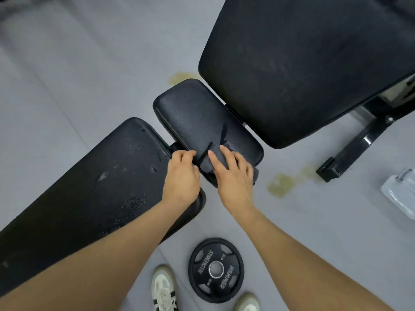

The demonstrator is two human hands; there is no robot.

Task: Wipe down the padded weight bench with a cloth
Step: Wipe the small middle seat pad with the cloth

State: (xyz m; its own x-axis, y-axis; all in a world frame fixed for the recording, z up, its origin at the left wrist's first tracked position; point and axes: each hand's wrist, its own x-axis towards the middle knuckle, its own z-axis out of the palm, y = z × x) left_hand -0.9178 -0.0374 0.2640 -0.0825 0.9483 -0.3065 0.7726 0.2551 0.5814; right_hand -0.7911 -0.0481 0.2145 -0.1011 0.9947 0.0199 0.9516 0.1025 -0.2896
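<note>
Dark cloth on seat pad's near corner, right hand flat on it, fingers spread; left hand pinching cloth's edge beside it; best: even pressure, overlapping strokes across pad.

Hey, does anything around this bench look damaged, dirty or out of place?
Yes. The long back pad has flaking, chipped patches in its black cover. Yellowish stains mark the grey floor beside the seat pad, and a weight plate lies loose by the shoes.
</note>
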